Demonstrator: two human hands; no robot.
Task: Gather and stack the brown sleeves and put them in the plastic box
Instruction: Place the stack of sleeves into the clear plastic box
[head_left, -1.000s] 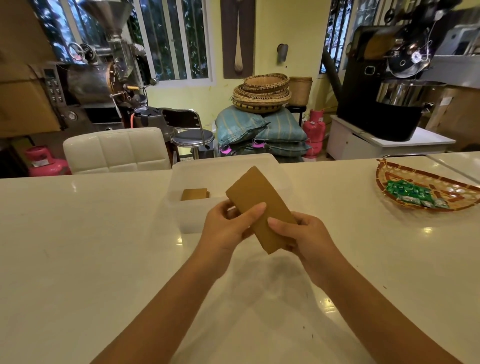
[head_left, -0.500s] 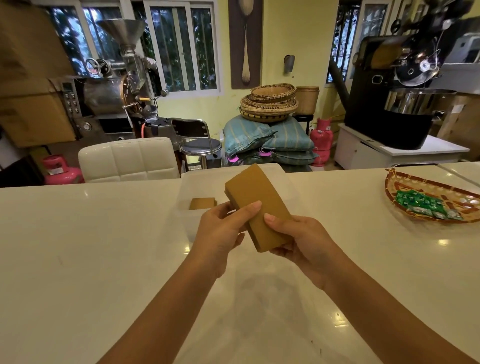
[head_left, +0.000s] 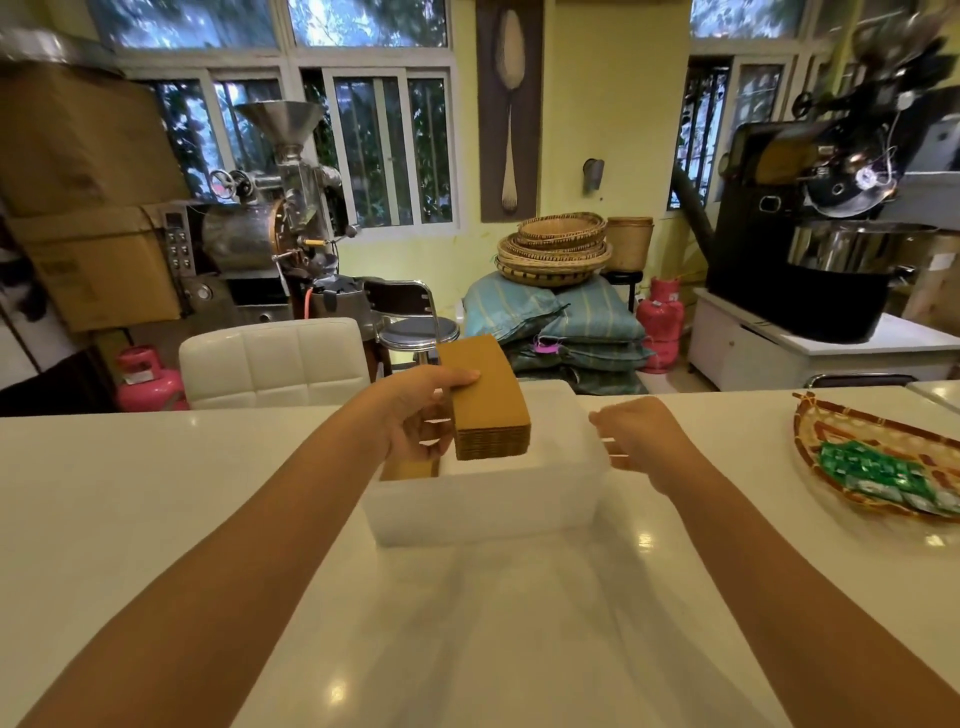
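My left hand (head_left: 418, 415) grips a thick stack of brown sleeves (head_left: 488, 400) by its left side and holds it over the translucent plastic box (head_left: 483, 506). The box stands on the white counter straight ahead. Another brown sleeve pile (head_left: 410, 467) shows inside the box at its left, mostly hidden under my left hand. My right hand (head_left: 641, 441) hovers empty just right of the box, fingers loosely curled and apart, touching nothing.
A woven tray (head_left: 810, 441) with green packets (head_left: 862, 467) lies on the counter at the right. A white padded chair (head_left: 270, 361) stands behind the counter, with roasting machines, baskets and sacks beyond. A thin clear plastic sheet (head_left: 519, 623) lies on the counter before the box.
My right hand has let go of the stack and moved off to the right. My left hand has carried the stack forward over the box. The view has tilted up.
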